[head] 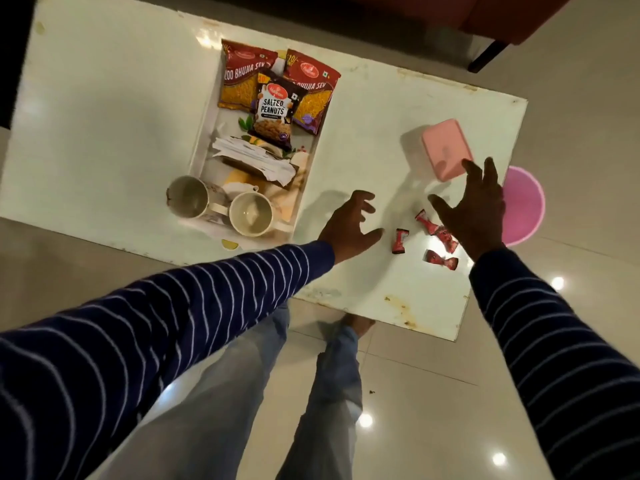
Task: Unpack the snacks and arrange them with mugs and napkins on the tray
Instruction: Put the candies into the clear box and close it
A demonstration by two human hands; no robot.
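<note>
Striped sleeves reach forward over the desk [104, 109], both hands spread and holding nothing. Left hand [349, 225] hovers beside one red candy [399, 240]; right hand [474, 209] hangs above the other red candies [440, 233], likely to gather them for the tray [207, 112]. On that tray lie the snack packets [273, 95], napkins [252, 157] and two mugs [214, 206]. A pink box [446, 148] sits beyond the right hand, near the desk's far-right edge, with bare surface between candies and tray.
</note>
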